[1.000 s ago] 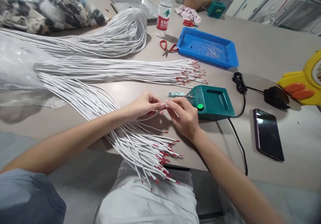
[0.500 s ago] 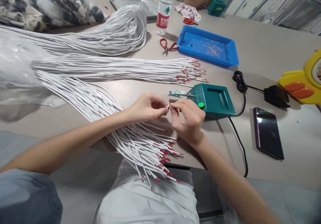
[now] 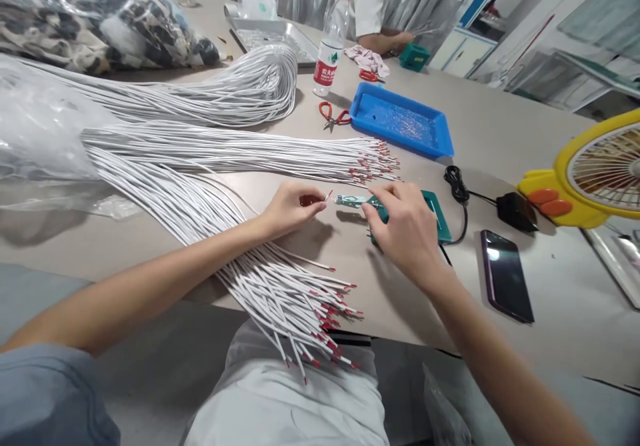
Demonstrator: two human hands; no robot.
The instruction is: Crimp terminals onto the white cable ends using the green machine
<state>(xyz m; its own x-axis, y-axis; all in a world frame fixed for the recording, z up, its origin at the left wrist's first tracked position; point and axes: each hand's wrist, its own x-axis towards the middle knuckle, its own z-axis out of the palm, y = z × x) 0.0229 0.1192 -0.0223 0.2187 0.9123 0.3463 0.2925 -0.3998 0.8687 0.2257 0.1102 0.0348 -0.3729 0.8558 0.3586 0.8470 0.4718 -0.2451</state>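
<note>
In mid-frame, the fingers of our left hand (image 3: 293, 211) pinch a red-tipped white wire (image 3: 329, 197) near the pale strip (image 3: 349, 201) of a green device (image 3: 434, 207). Our right hand (image 3: 403, 223) lies over that device; we cannot tell whether its fingers grip. Upper right of centre, a blue tray (image 3: 369, 104) holds scattered tiny bits (image 3: 410, 125). At top centre, a metal tray (image 3: 303, 43) carries small clear pieces (image 3: 273, 37); upper left, a clear bag (image 3: 165, 16) bulges with dark and cream pieces (image 3: 55, 25).
</note>
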